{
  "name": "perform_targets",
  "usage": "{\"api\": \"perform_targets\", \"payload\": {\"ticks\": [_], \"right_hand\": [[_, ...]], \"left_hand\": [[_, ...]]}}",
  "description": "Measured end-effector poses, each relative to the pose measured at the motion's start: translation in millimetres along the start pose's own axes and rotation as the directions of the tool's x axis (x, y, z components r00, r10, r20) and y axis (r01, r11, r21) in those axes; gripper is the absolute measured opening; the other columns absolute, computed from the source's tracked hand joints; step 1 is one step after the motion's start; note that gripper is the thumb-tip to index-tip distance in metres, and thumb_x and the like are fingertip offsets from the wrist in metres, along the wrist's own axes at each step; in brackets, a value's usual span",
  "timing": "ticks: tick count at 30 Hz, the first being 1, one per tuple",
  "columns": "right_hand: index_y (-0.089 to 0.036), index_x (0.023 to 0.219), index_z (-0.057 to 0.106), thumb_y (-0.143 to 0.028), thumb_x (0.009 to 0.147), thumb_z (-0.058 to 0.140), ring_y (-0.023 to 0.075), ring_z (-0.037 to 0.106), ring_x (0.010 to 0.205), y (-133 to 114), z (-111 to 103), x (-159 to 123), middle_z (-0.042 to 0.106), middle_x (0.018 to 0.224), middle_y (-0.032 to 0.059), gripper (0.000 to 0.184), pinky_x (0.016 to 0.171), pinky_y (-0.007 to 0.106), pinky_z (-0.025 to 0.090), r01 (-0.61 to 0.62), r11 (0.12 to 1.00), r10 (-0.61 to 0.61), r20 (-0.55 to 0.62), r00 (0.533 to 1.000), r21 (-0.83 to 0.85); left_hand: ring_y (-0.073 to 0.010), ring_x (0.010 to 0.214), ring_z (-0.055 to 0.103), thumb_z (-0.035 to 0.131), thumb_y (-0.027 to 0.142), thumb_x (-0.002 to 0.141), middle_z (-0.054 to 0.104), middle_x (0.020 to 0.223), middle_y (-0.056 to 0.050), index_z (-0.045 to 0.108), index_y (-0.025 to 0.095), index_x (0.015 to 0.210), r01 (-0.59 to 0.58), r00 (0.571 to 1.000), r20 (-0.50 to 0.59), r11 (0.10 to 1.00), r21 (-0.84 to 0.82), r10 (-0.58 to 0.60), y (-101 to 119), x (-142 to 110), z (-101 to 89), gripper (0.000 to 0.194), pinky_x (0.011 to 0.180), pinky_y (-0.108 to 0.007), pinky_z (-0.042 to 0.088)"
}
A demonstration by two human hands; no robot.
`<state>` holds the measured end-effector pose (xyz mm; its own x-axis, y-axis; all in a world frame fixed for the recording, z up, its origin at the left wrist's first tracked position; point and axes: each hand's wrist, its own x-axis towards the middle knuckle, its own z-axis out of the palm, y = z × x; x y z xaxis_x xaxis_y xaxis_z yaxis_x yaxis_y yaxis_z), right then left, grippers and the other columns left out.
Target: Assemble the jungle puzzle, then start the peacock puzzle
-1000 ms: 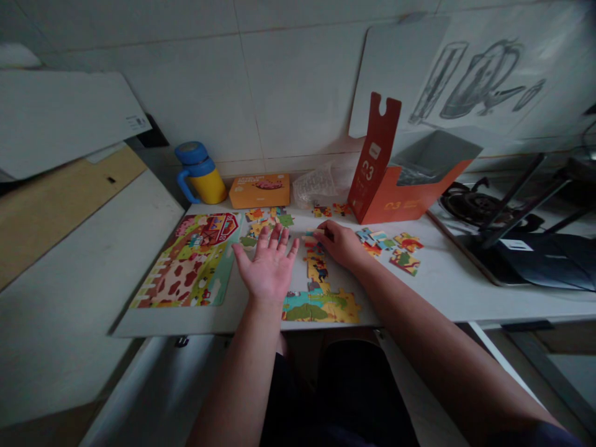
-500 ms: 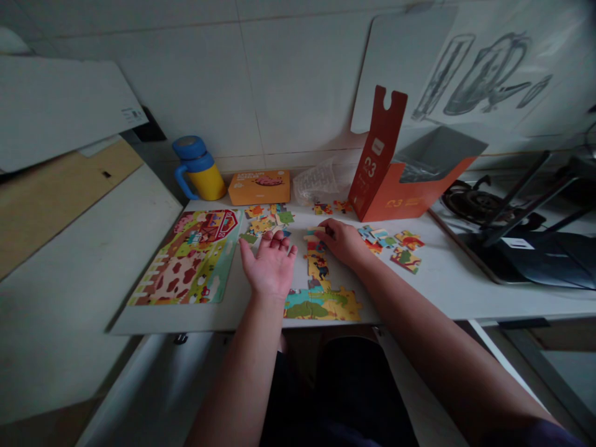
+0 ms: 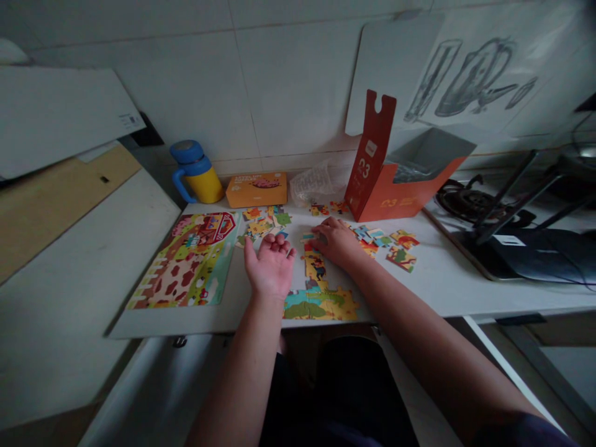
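My left hand [image 3: 270, 267] is palm up with its fingers apart and slightly curled, holding nothing. It hovers left of a partly joined jigsaw puzzle [image 3: 321, 304], an L-shaped run of pieces at the counter's front. My right hand [image 3: 339, 241] lies palm down at the top of the puzzle's upright column [image 3: 315, 266], fingers spread and resting on the pieces there. The hand covers part of that end. Loose puzzle pieces [image 3: 263, 222] lie beyond my left hand, and more loose pieces [image 3: 403, 248] lie to the right of my right hand.
A farm picture sheet [image 3: 186, 261] lies at the left. Along the wall stand a blue and yellow mug [image 3: 198, 174], an orange box [image 3: 257, 190], a clear plastic bag [image 3: 311, 184] and an open red-orange box [image 3: 405, 192]. A gas stove [image 3: 479, 205] borders the right side.
My right hand's pinched fingers have loosened and spread over the top of the puzzle column. My left hand stays palm up, almost in place. The view has shifted slightly.
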<state>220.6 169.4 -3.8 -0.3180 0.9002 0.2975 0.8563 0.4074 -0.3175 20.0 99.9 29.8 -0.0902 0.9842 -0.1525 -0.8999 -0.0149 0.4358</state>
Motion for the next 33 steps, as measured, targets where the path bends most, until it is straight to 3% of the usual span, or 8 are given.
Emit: {"api": "perform_targets", "payload": {"ticks": [9,13,18,21,24,26,30,33], "right_hand": [[-0.019,0.095,0.068,-0.035,0.11,0.054,0.0222,0.063,0.088,-0.1,-7.2,1.2,0.071,0.096,0.0087,0.025,0.079,0.032,0.042,-0.024,0.99,0.054,-0.226,0.973,0.136],[-0.021,0.087,0.064,-0.037,0.11,0.051,0.0205,0.06,0.08,0.8,-9.1,-0.2,0.071,0.089,0.0076,0.031,0.072,0.031,0.036,-0.075,0.991,0.102,-0.252,0.962,0.112],[-0.021,0.083,0.063,-0.037,0.11,0.053,0.0171,0.053,0.069,-13.3,-19.8,-5.1,0.069,0.082,0.005,0.033,0.065,0.031,0.028,-0.093,0.995,0.102,-0.261,0.96,0.047],[-0.021,0.077,0.06,-0.037,0.11,0.052,0.0159,0.05,0.065,-25.0,-41.3,-24.0,0.065,0.075,0.0034,0.037,0.064,0.032,0.027,-0.003,1.0,-0.004,-0.376,0.927,-0.017],[-0.022,0.076,0.056,-0.03,0.109,0.055,0.016,0.051,0.067,-32.5,-67.2,-71.7,0.06,0.071,0.002,0.035,0.066,0.031,0.033,0.111,0.993,-0.113,-0.555,0.824,-0.038],[-0.022,0.079,0.056,-0.021,0.106,0.06,0.0154,0.049,0.064,-34.3,-76.8,-118.8,0.058,0.07,0.0004,0.027,0.064,0.03,0.035,0.161,0.987,-0.129,-0.62,0.774,-0.005],[-0.023,0.084,0.056,-0.012,0.101,0.063,0.0169,0.049,0.065,-35.9,-54.4,-227.6,0.057,0.071,0.0001,0.022,0.065,0.031,0.04,0.208,0.976,-0.156,-0.474,0.867,0.06],[-0.023,0.081,0.057,-0.016,0.103,0.064,0.0178,0.055,0.068,-37.6,-2.2,-308.3,0.06,0.072,0.0004,0.024,0.07,0.032,0.046,0.118,0.992,-0.106,-0.222,0.969,0.041]], "left_hand": [[-0.0145,0.064,0.05,0.054,0.072,0.099,0.049,0.073,0.002,0.058,0.021,0.08,-0.018,0.995,0.096,0.995,0.096,0.009,-2.0,-1.4,0.1,0.055,0.069,-0.032,0.049],[-0.0161,0.07,0.056,0.056,0.066,0.102,0.055,0.074,0.0,0.06,0.022,0.08,-0.341,0.924,0.313,0.846,0.41,0.221,-13.0,-12.4,6.3,0.05,0.074,-0.031,0.05],[-0.0243,0.123,0.067,0.059,0.034,0.108,0.075,0.126,-0.012,0.07,0.021,0.111,-0.771,0.622,0.783,0.189,0.608,0.018,-47.3,-73.4,28.8,0.018,0.112,-0.043,0.05],[-0.0227,0.128,0.068,0.058,0.036,0.108,0.074,0.138,-0.01,0.067,0.021,0.122,-0.915,0.323,0.897,0.144,0.378,-0.301,-74.5,-129.9,26.9,0.023,0.116,-0.04,0.051],[-0.0229,0.139,0.064,0.052,0.046,0.112,0.064,0.157,-0.008,0.067,0.021,0.126,-0.971,-0.003,0.813,0.196,0.136,-0.582,-88.8,-176.5,-9.9,0.032,0.115,-0.037,0.053],[-0.0216,0.127,0.07,0.057,0.051,0.109,0.071,0.147,-0.005,0.069,0.024,0.124,-0.961,0.027,0.754,0.191,0.2,-0.656,-83.3,-190.4,-56.9,0.033,0.11,-0.036,0.057],[-0.0256,0.129,0.071,0.066,0.034,0.102,0.076,0.137,-0.007,0.07,0.029,0.132,-0.719,0.66,0.509,-0.265,0.643,-0.553,-35.1,-171.0,-186.0,0.031,0.111,-0.042,0.059],[-0.0333,0.129,0.071,0.056,0.038,0.105,0.076,0.132,-0.01,0.073,0.025,0.126,-0.375,0.926,0.336,-0.53,0.76,-0.172,16.4,-150.3,-270.7,0.03,0.11,-0.055,0.059]]}}
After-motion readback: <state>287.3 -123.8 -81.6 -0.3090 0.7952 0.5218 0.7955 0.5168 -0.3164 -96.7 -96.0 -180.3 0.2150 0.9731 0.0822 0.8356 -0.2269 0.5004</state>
